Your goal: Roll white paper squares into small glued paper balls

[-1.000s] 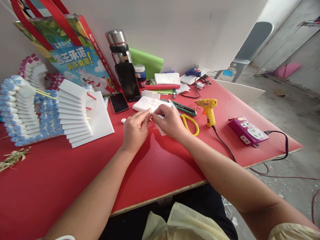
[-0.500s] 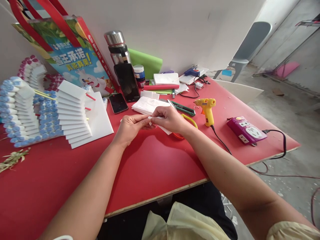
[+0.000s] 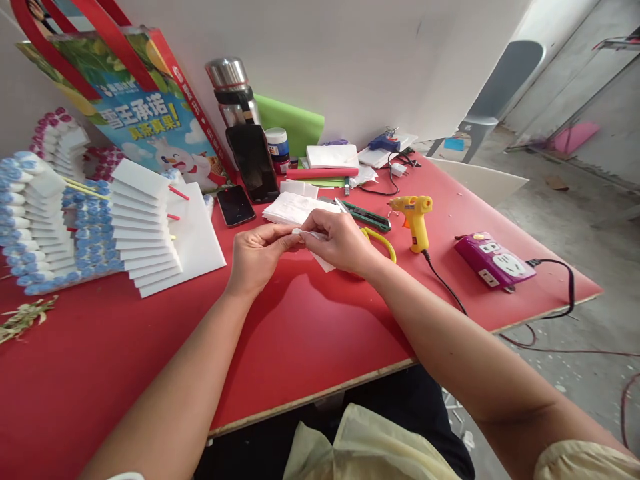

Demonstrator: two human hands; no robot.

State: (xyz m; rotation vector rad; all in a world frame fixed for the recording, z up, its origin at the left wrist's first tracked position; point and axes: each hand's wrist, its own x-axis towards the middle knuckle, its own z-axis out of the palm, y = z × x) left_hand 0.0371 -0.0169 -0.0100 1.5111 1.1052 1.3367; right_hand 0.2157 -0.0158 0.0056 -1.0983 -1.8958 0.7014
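Most of the small white piece (image 3: 306, 233) is covered by the fingers. Only a narrow edge shows between the two hands, and a pale corner pokes out under the right palm, so its full shape cannot be made out. Nor can I tell whether it is paper or thin foam sheet. It is held just above the red bench (image 3: 300, 333), near the middle of the bench and in front of a stack of white sheets (image 3: 290, 208).

The left hand (image 3: 257, 257) pinches one end of the piece between thumb and fingertips. The right hand (image 3: 340, 241) closes over the other end with its fingers curled down, and the two hands' fingertips nearly meet.

The yellow-handled scissors (image 3: 384, 243) lie just behind the right hand, which hides their blades. A green utility knife (image 3: 367, 215) lies beyond them. A yellow glue gun (image 3: 415, 217) stands to the right, its black cord running off the bench's front edge. A purple power strip (image 3: 493, 260) sits farther right. The bag (image 3: 135, 113) at the back left is cut off by the top of the view.
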